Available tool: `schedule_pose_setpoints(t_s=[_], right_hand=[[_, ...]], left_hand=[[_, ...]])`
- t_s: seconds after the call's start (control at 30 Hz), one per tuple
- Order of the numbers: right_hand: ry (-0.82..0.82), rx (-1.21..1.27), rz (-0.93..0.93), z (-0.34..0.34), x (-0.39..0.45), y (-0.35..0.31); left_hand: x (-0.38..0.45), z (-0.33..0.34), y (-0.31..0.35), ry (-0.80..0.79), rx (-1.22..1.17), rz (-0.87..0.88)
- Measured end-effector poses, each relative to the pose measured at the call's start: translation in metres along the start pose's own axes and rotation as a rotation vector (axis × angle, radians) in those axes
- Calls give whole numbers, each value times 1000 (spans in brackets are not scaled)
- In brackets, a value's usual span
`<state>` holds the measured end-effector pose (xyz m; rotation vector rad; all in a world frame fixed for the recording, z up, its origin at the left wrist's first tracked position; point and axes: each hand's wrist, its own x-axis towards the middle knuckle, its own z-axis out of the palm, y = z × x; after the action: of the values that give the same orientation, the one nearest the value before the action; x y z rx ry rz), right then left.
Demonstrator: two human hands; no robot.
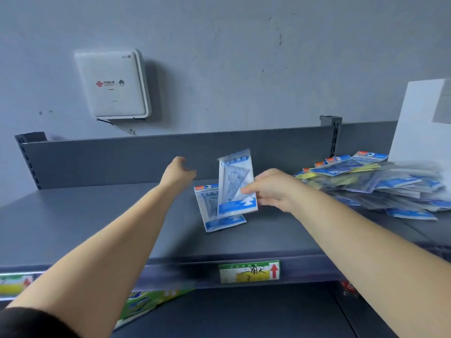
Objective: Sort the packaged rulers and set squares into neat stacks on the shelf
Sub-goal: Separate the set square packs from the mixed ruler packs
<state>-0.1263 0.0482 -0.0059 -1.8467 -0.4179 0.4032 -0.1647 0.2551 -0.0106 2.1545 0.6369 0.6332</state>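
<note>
My right hand (271, 189) pinches a clear, blue-trimmed set square packet (235, 184) by its right edge and holds it upright above the grey shelf (97, 215). Under it a second set square packet (214, 213) lies flat on the shelf. My left hand (179, 173) hovers left of both packets with fingers loosely curled, holding nothing. A loose heap of packaged rulers and set squares (380, 184) covers the right end of the shelf.
A white router box (112, 84) hangs on the wall above the shelf's back panel (122, 159). A white board (419, 118) leans at the far right. A price label (249, 272) is on the shelf's front lip; green packaging (151, 301) lies on the shelf below.
</note>
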Motion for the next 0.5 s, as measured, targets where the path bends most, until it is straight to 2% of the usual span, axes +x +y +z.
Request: schedule_pose_setpoints(t_s=[0.07, 0.1, 0.27, 0.37, 0.5], right_hand=[[131, -363, -39, 1, 3, 5], [198, -470, -92, 0, 3, 6], [370, -757, -255, -30, -1, 13], [461, -835, -275, -65, -3, 20], [534, -808, -233, -123, -1, 31]], left_hand=[[5, 1, -4, -26, 41, 47], [6, 4, -3, -44, 57, 71], [6, 35, 22, -141, 170, 235], [-2, 65, 50, -216, 161, 292], [-14, 111, 84, -312, 112, 331]])
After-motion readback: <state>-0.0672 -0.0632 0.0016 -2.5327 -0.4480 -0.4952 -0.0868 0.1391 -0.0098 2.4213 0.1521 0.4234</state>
